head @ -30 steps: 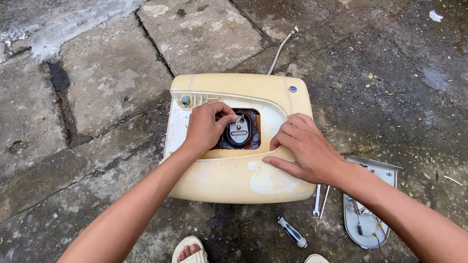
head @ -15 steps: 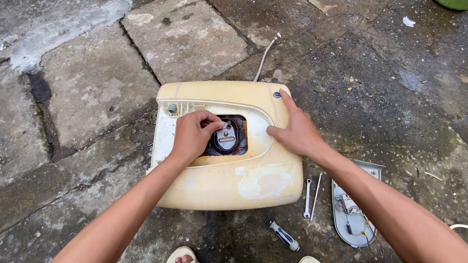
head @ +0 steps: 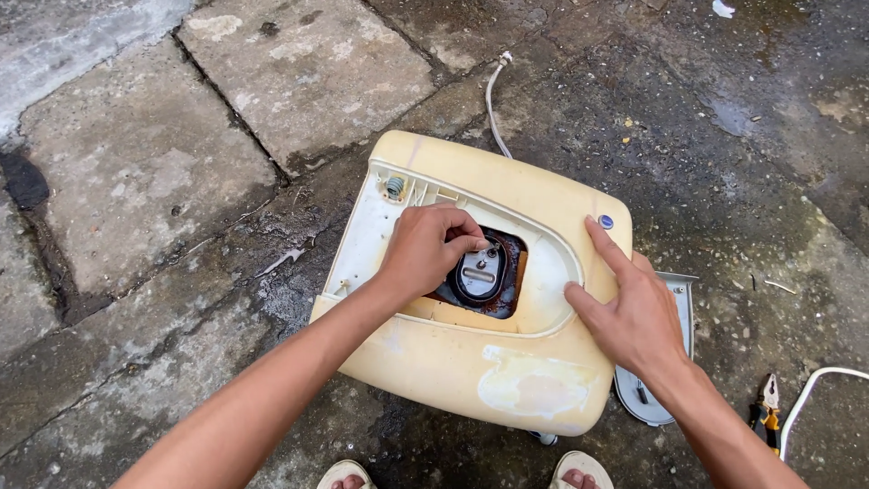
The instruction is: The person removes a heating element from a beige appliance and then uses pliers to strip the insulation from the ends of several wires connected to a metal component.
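Yellowed plastic housing (head: 507, 362) lies on the wet paving stones (head: 136, 181), its recessed face turned up and a rusty opening (head: 484, 276) near the middle. The left hand (head: 425, 249) reaches into that opening with fingers curled over the dark metal part (head: 480, 272) inside; whether the fingertips actually pinch it cannot be told, since the knuckles hide them. The right hand (head: 634, 312) lies open and flat on the housing's right rim, fingers spread, index finger stretched toward a small blue button (head: 606, 221), gripping nothing. A grey cord (head: 493, 104) runs from the housing's far edge across the ground. A grey cover plate (head: 665, 362) lies partly under the right wrist, just beside the housing. Pliers (head: 768, 407) and a white cable (head: 819, 389) lie near the right forearm. Sandalled toes (head: 579, 471) show at the bottom edge.
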